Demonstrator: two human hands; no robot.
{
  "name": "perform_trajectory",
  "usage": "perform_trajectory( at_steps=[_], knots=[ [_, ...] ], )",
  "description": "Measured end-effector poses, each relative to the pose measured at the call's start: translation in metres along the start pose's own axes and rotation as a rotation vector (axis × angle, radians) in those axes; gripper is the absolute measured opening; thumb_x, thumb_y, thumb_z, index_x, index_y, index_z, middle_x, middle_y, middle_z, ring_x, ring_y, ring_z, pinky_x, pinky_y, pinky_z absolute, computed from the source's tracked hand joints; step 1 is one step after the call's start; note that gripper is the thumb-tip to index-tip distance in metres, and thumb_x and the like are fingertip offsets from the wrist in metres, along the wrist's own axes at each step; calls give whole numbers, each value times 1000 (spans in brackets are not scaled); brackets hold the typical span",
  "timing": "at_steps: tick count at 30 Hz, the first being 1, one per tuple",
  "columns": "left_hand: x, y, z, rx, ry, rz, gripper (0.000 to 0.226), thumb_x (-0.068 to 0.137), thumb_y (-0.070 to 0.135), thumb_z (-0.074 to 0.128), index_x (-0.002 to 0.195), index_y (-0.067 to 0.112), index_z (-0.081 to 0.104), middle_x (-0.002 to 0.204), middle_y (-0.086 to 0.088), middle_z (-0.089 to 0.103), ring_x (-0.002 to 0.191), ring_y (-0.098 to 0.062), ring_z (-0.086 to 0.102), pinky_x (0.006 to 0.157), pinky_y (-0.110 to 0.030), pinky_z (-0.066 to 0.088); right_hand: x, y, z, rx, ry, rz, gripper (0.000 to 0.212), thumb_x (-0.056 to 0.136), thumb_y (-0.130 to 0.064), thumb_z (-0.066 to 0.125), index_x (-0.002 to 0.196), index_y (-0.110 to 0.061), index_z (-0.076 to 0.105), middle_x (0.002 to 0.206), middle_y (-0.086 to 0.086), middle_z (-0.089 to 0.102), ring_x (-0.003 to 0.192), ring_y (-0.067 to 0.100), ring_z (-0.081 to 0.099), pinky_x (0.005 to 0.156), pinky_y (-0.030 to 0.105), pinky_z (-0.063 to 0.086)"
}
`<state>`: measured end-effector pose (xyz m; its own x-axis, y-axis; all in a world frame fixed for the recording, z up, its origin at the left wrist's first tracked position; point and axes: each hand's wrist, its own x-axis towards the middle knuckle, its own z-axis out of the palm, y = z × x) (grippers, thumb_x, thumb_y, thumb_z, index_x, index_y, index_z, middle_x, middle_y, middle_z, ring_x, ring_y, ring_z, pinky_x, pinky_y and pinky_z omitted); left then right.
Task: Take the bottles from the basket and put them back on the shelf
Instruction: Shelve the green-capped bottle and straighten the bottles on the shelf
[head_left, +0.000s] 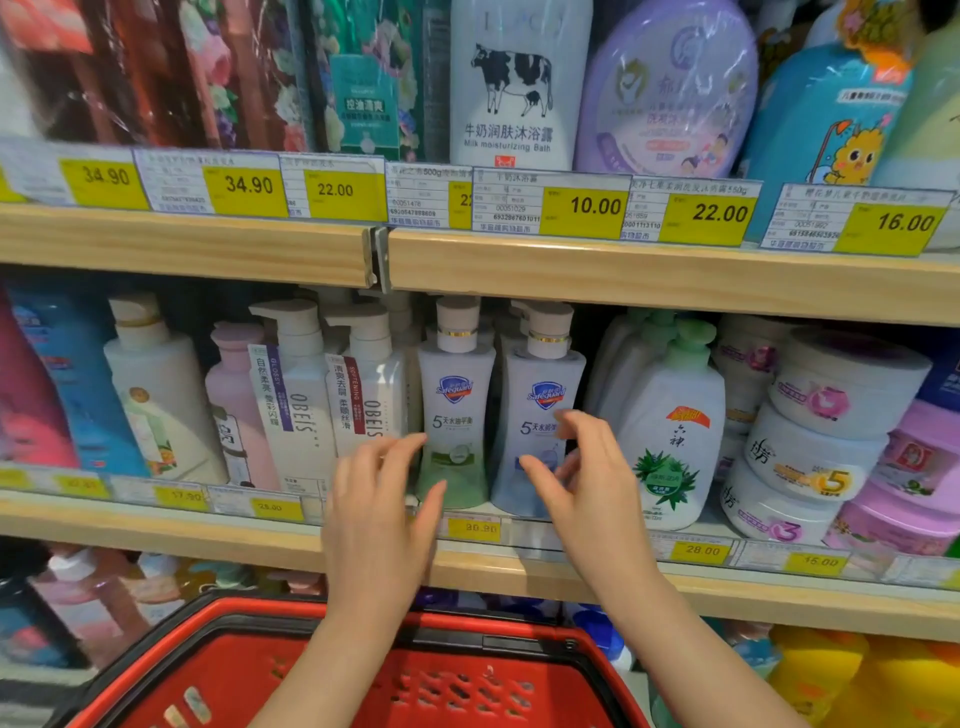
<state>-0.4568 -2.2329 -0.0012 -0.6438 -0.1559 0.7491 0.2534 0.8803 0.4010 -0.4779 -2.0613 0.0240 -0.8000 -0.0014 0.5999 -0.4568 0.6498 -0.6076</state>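
We see both hands raised before the middle shelf (519, 564), empty and with fingers spread: the left hand (379, 514) just beside the green-bottomed Safeguard bottle (454, 415), the right hand (592, 483) overlapping the blue-bottomed Safeguard bottle (537, 415), though we cannot tell whether it touches. Both bottles stand upright near the shelf's front edge. The red basket (311, 670) below is cut off by the frame, and our forearms hide part of its inside.

Yellow price tags (596, 207) line the wooden edge of the upper tier, while stacked white and pink round tubs (810, 457) sit at the right on the middle tier and yellow containers (852, 670) fill the bottom right corner.
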Motion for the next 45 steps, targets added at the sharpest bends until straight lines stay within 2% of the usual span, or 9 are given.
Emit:
perform_trajectory(
  at_steps=[3, 6, 9, 13, 17, 33, 37, 41, 45],
  knots=[
    [13, -19, -13, 117, 71, 19, 59, 72, 22, 76, 125, 18, 50, 129, -13, 47, 118, -28, 40, 89, -47, 38, 7, -24, 16, -6, -116, -20, 50, 86, -32, 60, 130, -17, 43, 121, 1, 56, 84, 15, 59, 81, 30, 47],
    [34, -26, -14, 214, 76, 145, 68, 72, 24, 75, 132, 17, 44, 135, -13, 42, 129, -28, 33, 103, -47, 24, 23, -34, 35, -21, -155, 78, 58, 86, -35, 59, 136, -15, 36, 113, 13, 60, 101, 27, 58, 87, 35, 46],
    [48, -32, -13, 273, 74, 194, 69, 73, 26, 74, 133, 14, 43, 127, -14, 46, 125, -29, 32, 108, -48, 15, 34, -36, 52, -23, -152, 166, 58, 84, -36, 62, 132, -12, 38, 99, 16, 66, 88, 31, 63, 73, 36, 49],
    [49, -35, -10, 276, 76, 185, 72, 72, 27, 74, 133, 14, 40, 124, -15, 50, 124, -29, 32, 109, -47, 13, 38, -37, 70, 54, -165, 308, 28, 83, -33, 63, 95, -12, 49, 87, 18, 68, 79, 34, 65, 70, 47, 56],
    [50, -35, -5, 267, 61, 184, 72, 69, 23, 77, 131, 13, 41, 124, -13, 50, 125, -28, 31, 110, -49, 18, 39, -35, 82, 128, -86, 339, 49, 80, -31, 65, 118, -20, 36, 104, 17, 64, 88, 37, 65, 71, 54, 56],
    [51, -34, -6, 245, 9, 164, 69, 71, 22, 76, 131, 14, 43, 126, -11, 52, 125, -27, 32, 111, -48, 15, 39, -39, 69, 62, -181, 348, 39, 85, -31, 60, 112, -5, 47, 89, 18, 67, 80, 34, 65, 70, 48, 56],
    [44, -28, -7, 178, 29, 188, 75, 75, 27, 69, 140, 17, 32, 145, -10, 25, 138, -30, 16, 114, -49, 8, 30, -38, 62, 34, -205, 305, 25, 84, -38, 61, 80, -17, 48, 88, 14, 63, 80, 30, 64, 70, 49, 56],
    [11, -3, 5, -122, -36, 135, 77, 76, 19, 70, 139, 21, 26, 148, -2, 17, 139, -20, 18, 113, -37, 20, 9, -35, 32, 38, -28, 91, 42, 83, -31, 64, 119, -16, 47, 108, -6, 53, 65, 6, 53, 68, 17, 45],
    [-9, 12, 33, -262, -83, -56, 78, 78, 18, 70, 138, 27, 21, 144, -5, 27, 134, -16, 24, 107, -30, 21, 9, -8, 13, -17, 139, 216, 58, 75, -28, 73, 120, -7, 43, 109, 5, 44, 83, 19, 55, 78, 37, 49]
  ],
)
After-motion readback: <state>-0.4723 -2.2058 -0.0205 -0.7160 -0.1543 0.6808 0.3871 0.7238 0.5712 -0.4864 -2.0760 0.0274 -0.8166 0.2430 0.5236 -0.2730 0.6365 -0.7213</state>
